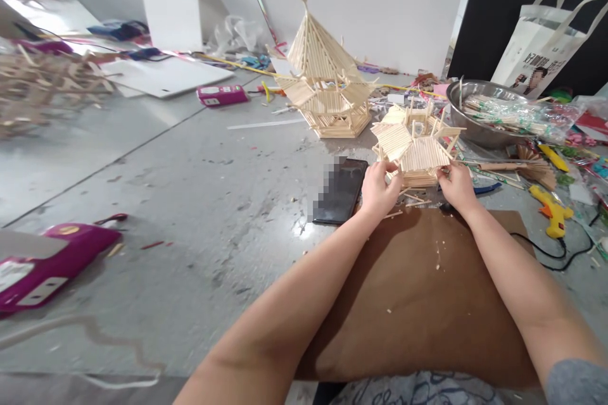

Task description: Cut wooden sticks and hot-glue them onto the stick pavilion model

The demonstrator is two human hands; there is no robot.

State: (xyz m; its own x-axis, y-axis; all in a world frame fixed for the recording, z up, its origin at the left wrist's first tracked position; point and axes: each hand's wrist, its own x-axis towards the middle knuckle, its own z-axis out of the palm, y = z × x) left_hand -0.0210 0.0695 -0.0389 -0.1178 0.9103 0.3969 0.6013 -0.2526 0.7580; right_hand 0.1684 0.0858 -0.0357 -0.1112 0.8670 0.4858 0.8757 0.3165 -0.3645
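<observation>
A small pavilion model point(425, 155) made of thin wooden sticks stands at the far end of the brown board, its upper part unroofed with posts sticking up. My left hand point(381, 188) is closed at its left front corner, fingertips at the lower roof edge. On the opposite front corner my right hand point(456, 188) pinches the roof edge between thumb and fingers. A taller finished-looking stick pavilion point(327, 92) with a pointed roof stands behind it to the left. Loose sticks point(418, 202) lie just in front of the small model.
A black phone point(344, 193) lies left of my left hand. The brown board point(422, 304) spans between my forearms. At right are a yellow glue gun point(553, 212) with its cord and a metal bowl point(460, 117) of packaged sticks. Purple power strips point(61, 259) lie at left.
</observation>
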